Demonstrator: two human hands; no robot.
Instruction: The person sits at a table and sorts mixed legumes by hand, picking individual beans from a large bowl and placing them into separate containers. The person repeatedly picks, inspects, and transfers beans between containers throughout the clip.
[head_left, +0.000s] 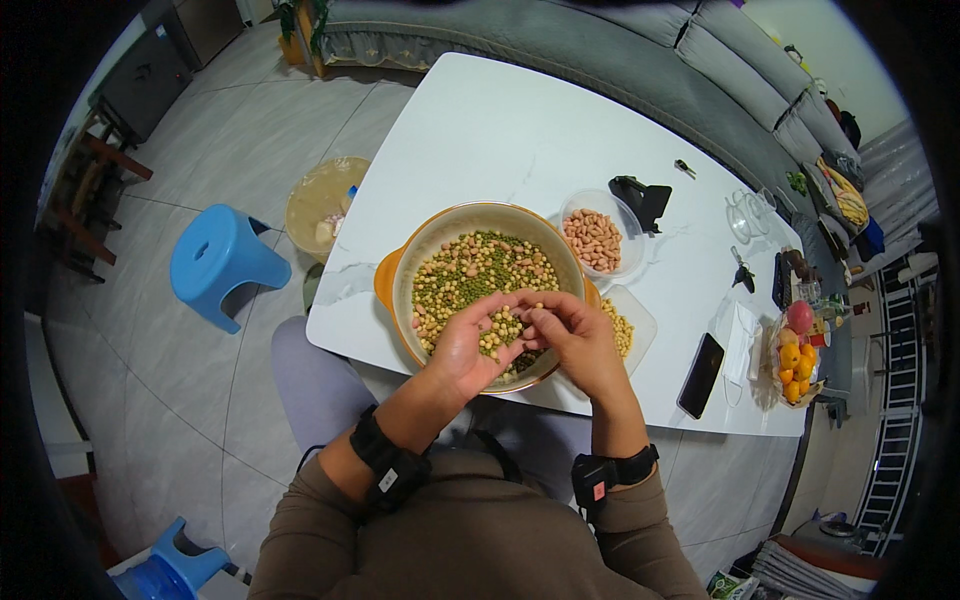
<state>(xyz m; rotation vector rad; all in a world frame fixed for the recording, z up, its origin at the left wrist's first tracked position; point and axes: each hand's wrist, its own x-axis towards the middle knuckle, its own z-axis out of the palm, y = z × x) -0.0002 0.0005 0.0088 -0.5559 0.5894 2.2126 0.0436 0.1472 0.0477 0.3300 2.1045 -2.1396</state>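
My left hand is cupped palm up over a large pot with orange handles. In its palm lies a small heap of soybeans and mung beans. Beside it, my right hand has thumb and forefinger pinched around what looks like a single soybean. Below both hands, the pot holds mixed green mung beans, soybeans and peanuts; darker beans show near its front side. Touching the pot's right side or close by are a round plastic tub of peanuts and a clear container with soybeans, partly hidden by my right hand.
On the white table are a black stand, keys, a smartphone, a face mask, a glass teapot and a fruit basket. A lined bin and blue stool stand left.
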